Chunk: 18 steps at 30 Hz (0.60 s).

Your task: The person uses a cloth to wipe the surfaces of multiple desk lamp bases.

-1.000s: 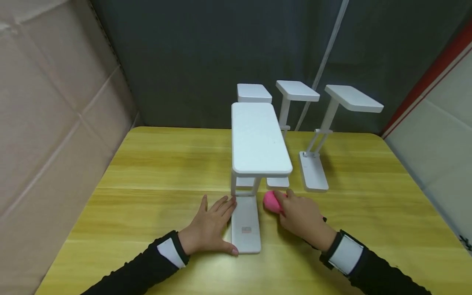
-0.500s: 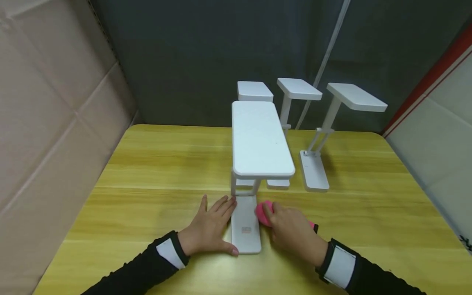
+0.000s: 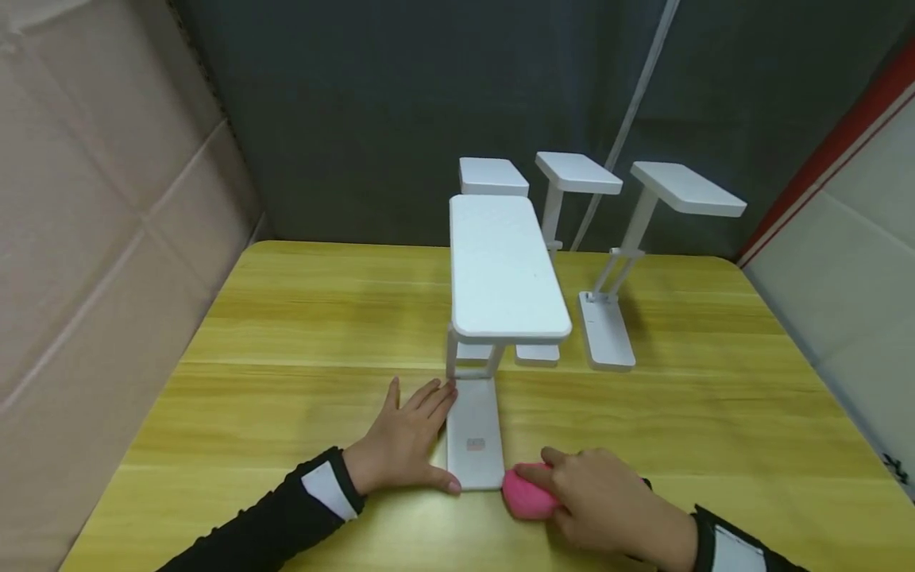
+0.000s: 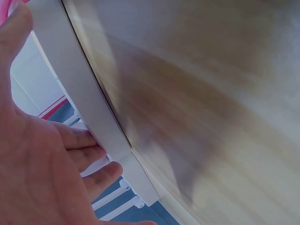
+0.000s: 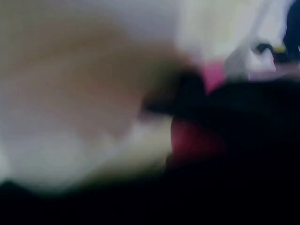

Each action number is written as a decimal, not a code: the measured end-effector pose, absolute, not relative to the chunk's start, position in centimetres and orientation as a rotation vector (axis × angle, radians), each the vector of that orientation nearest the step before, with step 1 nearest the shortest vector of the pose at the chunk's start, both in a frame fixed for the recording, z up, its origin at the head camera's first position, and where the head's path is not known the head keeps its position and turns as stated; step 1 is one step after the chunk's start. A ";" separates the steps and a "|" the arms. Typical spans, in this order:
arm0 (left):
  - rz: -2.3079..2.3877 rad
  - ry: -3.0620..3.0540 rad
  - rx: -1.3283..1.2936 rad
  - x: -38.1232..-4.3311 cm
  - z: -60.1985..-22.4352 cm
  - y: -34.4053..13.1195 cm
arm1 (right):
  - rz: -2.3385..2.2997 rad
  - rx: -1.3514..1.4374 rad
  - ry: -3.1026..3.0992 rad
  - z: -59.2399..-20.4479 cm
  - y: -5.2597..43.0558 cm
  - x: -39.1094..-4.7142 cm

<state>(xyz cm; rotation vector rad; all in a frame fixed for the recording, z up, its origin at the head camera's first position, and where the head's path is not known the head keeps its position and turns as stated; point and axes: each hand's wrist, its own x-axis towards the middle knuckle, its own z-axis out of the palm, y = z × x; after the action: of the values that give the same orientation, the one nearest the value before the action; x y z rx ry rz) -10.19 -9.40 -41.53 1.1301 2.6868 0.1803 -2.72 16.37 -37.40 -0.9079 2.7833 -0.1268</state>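
A white desk lamp (image 3: 506,270) stands at the middle of the table, its long flat base (image 3: 475,421) pointing toward me. My left hand (image 3: 402,449) lies along the left side of that base, fingers spread and fairly straight, fingertips and thumb touching its edge. In the left wrist view, the base (image 4: 89,79) runs beside the fingers. My right hand (image 3: 608,496) holds a pink rounded thing (image 3: 527,494) against the base's near right corner, the index finger lying over it. Its exact kind is unclear, and the hand covers much of it. The right wrist view is blurred.
Behind the near lamp stand three more white lamps: a left one (image 3: 493,175), mostly hidden, a middle one (image 3: 577,172) and a right one (image 3: 688,189). A dark curtain (image 3: 357,119) hangs past the wooden table's (image 3: 343,310) far edge. Pale walls flank both sides.
My right hand and the pink thing have moved left to the lamp base, then down along its right side to the near corner. My left hand stays in place at the base.
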 end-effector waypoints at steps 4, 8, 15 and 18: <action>0.181 2.681 1.124 -10.2 -41.6 -9.5 | -0.115 -0.807 2.961 -37.8 16.9 -5.8; 0.194 2.660 1.110 -10.1 -41.7 -9.6 | 0.026 -0.721 3.171 -40.1 16.5 -9.1; 0.202 2.663 1.136 -10.1 -42.0 -9.3 | 0.151 -0.814 3.163 -41.0 15.1 -9.7; 0.179 2.669 1.120 -10.2 -41.7 -9.4 | 0.185 -0.900 3.104 -40.3 14.9 -8.9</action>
<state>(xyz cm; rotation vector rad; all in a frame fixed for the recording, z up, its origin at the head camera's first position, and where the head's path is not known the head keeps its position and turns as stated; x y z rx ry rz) -10.25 -9.45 -41.75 1.1196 2.6693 0.1787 -8.91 14.89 -40.33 -0.8999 3.1041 0.1848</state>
